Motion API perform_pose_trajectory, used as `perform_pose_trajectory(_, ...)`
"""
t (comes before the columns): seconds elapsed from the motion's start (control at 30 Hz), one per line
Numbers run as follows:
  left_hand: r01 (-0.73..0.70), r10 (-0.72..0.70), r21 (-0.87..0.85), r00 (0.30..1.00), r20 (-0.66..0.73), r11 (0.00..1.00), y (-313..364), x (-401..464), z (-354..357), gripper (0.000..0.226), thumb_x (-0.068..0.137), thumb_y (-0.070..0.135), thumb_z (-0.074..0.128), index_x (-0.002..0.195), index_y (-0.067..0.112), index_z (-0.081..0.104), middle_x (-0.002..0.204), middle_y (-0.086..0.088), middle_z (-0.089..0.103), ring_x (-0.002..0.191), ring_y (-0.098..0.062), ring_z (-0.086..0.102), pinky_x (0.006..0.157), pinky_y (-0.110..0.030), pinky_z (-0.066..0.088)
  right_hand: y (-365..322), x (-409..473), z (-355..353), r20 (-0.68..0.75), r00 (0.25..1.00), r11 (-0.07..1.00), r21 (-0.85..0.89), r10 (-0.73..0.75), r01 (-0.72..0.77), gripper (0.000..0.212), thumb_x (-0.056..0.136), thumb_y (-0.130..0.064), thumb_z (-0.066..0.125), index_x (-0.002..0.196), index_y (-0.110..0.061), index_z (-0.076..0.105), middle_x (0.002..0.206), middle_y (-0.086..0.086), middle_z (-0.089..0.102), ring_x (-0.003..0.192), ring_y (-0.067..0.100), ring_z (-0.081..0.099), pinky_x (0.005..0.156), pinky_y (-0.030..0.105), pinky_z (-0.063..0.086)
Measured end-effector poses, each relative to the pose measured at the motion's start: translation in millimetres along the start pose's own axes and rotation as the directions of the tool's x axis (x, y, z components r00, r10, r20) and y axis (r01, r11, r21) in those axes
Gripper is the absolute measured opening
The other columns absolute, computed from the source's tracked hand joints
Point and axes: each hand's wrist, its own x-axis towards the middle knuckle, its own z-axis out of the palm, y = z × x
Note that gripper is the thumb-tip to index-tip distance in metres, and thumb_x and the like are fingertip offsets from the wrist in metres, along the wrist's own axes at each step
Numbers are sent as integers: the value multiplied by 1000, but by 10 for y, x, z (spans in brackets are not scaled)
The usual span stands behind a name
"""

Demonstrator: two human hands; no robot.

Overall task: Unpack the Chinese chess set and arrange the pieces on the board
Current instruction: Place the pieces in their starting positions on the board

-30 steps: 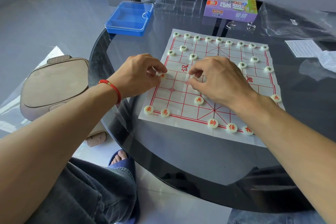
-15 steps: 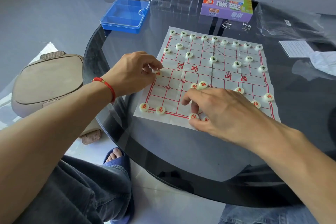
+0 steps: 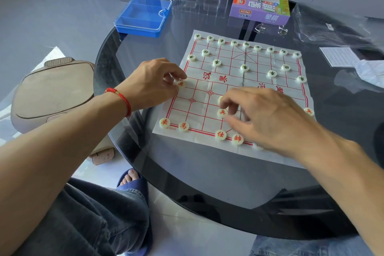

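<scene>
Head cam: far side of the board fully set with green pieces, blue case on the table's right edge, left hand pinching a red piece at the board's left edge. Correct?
One error: the blue case sits at the table's far left, not the right edge. The head view shows it. Green pieces do fill the board's far side, and the left hand does pinch a red piece at the left edge.

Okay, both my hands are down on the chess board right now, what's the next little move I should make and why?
Probably let the left hand release the red soldier it pinches at the board's left edge; it already seems to sit on a line crossing. The right hand hovers by another red soldier that looks off its spot.
</scene>
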Motion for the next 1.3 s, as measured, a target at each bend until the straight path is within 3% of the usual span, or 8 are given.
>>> perform_pose_trajectory(0.13, -15, 15, 14, 1000, -7, 1000, -4, -10, 7, 33, 94, 14, 68, 126, 21, 68, 122, 0, 60, 100, -17, 61, 73, -7, 44, 280, 166, 19, -107, 990, 994, -51, 94, -100, 18, 99, -27, 64, 117, -26, 67, 99, -11, 65, 70, 0, 48, 77, 37, 55)
perform_pose_trajectory(0.3, -15, 15, 32, 1000, -10, 999, 7, -4, 8, 32, 93, 16, 69, 125, 22, 69, 122, 0, 61, 96, -15, 60, 70, -5, 44, 396, 317, 101, -20, 994, 994, -43, 104, -104, 30, 97, -28, 66, 127, -31, 64, 115, -7, 59, 100, 14, 58, 88, 42, 55)
perform_pose_trajectory(0.37, -16, 16, 34, 1000, -10, 999, 11, -3, 8, 32, 93, 16, 69, 124, 21, 69, 122, -1, 61, 95, -15, 60, 70, -4, 44, 400, 343, 111, 16, 995, 994, -43, 98, -97, 29, 96, -33, 66, 125, -33, 65, 114, -8, 58, 103, 15, 58, 89, 44, 55)
perform_pose_trajectory(0.77, 4, -3, 69, 1000, -18, 998, 42, 3, 11, 36, 93, 15, 70, 128, 21, 67, 121, -2, 63, 95, -16, 63, 71, -7, 45, 451, 210, 10, -91, 987, 989, -58, 129, -134, 22, 93, -44, 67, 102, -24, 72, 93, -11, 64, 87, 15, 60, 79, 34, 51)
perform_pose_trajectory(0.9, -152, 184, 185, 968, -170, 971, 244, -109, 9, 28, 91, 19, 72, 119, 22, 72, 116, -1, 64, 87, -11, 63, 71, -13, 51, 262, 167, 15, -214, 974, 997, 34, 72, -66, 27, 91, -49, 67, 93, -22, 72, 83, -12, 63, 78, 12, 62, 75, 36, 56)
perform_pose_trajectory(1.0, -217, 214, 2, 964, -159, 976, 545, -253, 8, 19, 95, 23, 68, 112, 19, 75, 107, 8, 71, 82, -6, 66, 71, -10, 54, 70, 163, 47, -280, 960, 999, 38, 0, 11, 31, 91, -51, 63, 87, -21, 70, 79, -10, 63, 69, 14, 59, 66, 38, 55)
perform_pose_trajectory(1.13, 26, 3, -416, 998, 68, 909, 732, -400, 48, 15, 94, 17, 68, 106, 16, 77, 91, 1, 77, 73, -7, 68, 64, -18, 55, -70, 138, 80, -339, 936, 995, -29, -96, 92, 43, 91, -58, 53, 85, -18, 70, 79, -4, 65, 65, 22, 61, 56, 38, 53)
perform_pose_trajectory(1.3, 175, -112, -515, 982, 151, 839, 706, -433, 74, 16, 91, 12, 72, 107, 15, 73, 86, -2, 78, 73, -14, 71, 71, -28, 59, -117, 117, 94, -321, 932, 984, -102, -171, 146, 48, 92, -62, 51, 96, -18, 70, 85, -4, 67, 67, 20, 63, 55, 31, 51)
